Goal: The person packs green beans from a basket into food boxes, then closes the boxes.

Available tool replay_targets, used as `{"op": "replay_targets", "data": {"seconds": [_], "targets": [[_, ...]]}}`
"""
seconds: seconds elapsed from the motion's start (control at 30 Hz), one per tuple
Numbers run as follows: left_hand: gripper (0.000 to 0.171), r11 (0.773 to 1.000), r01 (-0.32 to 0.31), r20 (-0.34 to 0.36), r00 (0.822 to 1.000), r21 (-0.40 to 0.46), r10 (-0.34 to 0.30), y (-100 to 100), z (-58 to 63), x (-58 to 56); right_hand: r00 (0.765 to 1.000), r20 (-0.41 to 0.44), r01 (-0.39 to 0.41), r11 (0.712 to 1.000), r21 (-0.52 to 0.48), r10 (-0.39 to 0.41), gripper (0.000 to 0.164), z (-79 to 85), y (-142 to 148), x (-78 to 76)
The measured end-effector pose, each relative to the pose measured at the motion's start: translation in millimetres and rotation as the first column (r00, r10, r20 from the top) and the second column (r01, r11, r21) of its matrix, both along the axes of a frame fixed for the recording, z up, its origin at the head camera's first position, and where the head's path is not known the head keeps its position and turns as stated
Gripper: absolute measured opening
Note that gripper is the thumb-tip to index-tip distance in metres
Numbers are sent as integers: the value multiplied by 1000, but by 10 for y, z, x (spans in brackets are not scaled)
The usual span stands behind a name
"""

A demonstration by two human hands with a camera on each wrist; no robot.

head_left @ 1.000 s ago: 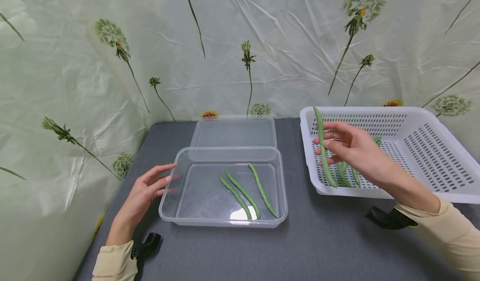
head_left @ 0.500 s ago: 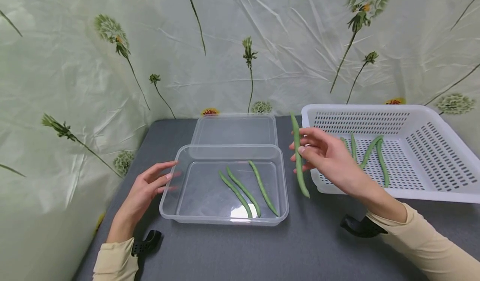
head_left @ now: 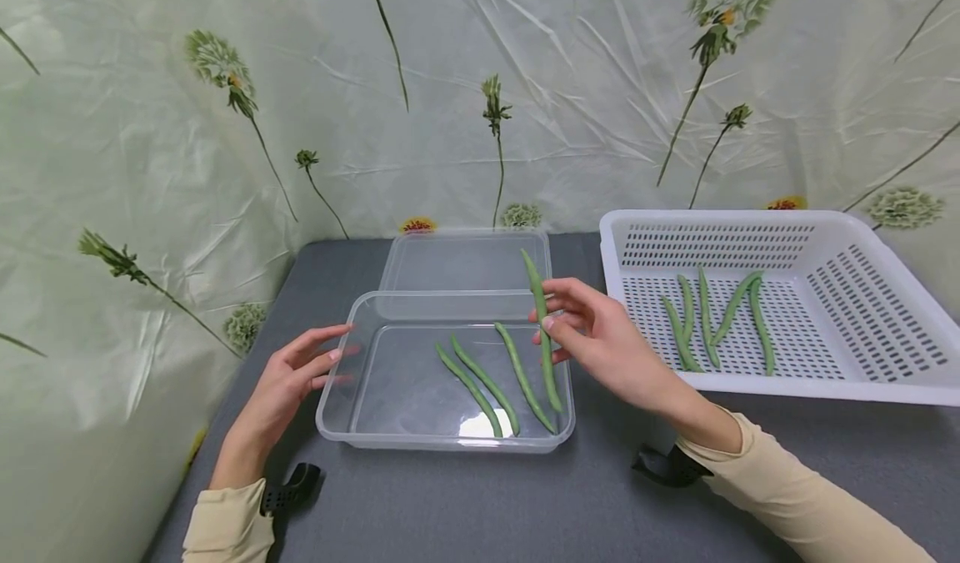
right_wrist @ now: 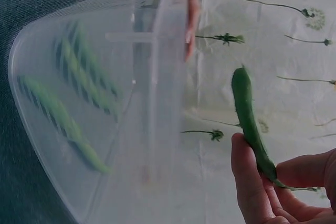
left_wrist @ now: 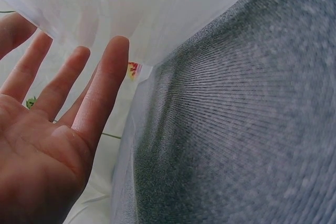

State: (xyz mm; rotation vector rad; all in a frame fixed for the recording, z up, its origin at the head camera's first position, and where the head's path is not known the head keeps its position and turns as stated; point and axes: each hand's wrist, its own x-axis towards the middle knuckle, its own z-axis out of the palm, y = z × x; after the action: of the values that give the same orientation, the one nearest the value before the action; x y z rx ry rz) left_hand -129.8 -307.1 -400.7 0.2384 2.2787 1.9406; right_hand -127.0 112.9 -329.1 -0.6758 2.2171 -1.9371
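In the head view, my right hand (head_left: 611,346) pinches a long green bean (head_left: 534,284) between thumb and fingers. It holds the bean nearly upright over the right side of a clear plastic container (head_left: 397,392). Three green beans (head_left: 517,367) lie slanted on the container's floor, toward its right half. The right wrist view shows the held bean (right_wrist: 244,98) above the fingers, beside the see-through container wall. At the container's left end is my left hand (head_left: 277,396), its fairly straight fingers (left_wrist: 105,77) right at the outer wall.
A white perforated basket (head_left: 885,329) stands on the right of the grey-covered table (head_left: 480,505), with several green beans (head_left: 761,329) in it. Behind the container lies a clear flat lid (head_left: 457,263). A flower-print sheet (head_left: 420,154) hangs along the back and left.
Holding the bean, my right hand has moved left from over the basket to above the container's right side. My left hand stays at the container's left end.
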Motion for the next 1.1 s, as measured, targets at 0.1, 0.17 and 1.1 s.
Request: {"op": "replay_targets", "data": {"seconds": [0.1, 0.17, 1.1], "targets": [[41, 1000, -1, -3, 1000, 0, 1, -8, 3, 6, 999, 36, 1, 999, 38, -3, 39, -57, -102, -36], [41, 1000, 0, -2, 1000, 0, 0, -12, 5, 10, 999, 53, 4, 997, 71, -8, 40, -109, -156, -63], [42, 1000, -17, 18, 1000, 2, 17, 11, 6, 3, 996, -90, 39, 916, 400, -3, 25, -290, -332, -138]]}}
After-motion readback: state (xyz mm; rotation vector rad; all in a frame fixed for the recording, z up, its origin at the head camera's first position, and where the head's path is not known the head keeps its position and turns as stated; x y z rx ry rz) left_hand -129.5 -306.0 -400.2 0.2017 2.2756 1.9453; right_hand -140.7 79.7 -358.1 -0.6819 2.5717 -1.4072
